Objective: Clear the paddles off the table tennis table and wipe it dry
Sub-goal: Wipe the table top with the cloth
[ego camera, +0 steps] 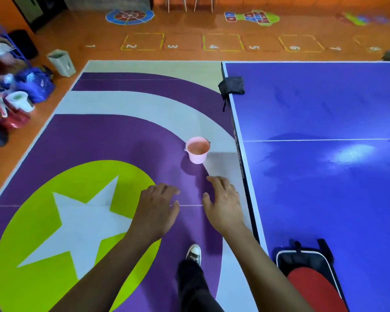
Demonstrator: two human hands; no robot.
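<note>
The blue table tennis table (324,181) fills the right side, with wet smears across its surface. A red paddle (313,287) lies in an open black case (302,255) at the table's near left corner. A dark folded cloth (232,85) sits on the table's far left edge, a strap hanging down. On the floor beside the table stands a pink bucket (198,149). My left hand (158,206) and my right hand (223,201) are stretched out over the floor, short of the bucket, fingers relaxed and holding nothing.
A purple, grey and green mat with a white star (77,221) covers the floor on the left. Bags, a white bucket (20,101) and a grey bin (62,63) crowd the far left. My shoe (194,253) is on the mat below my hands.
</note>
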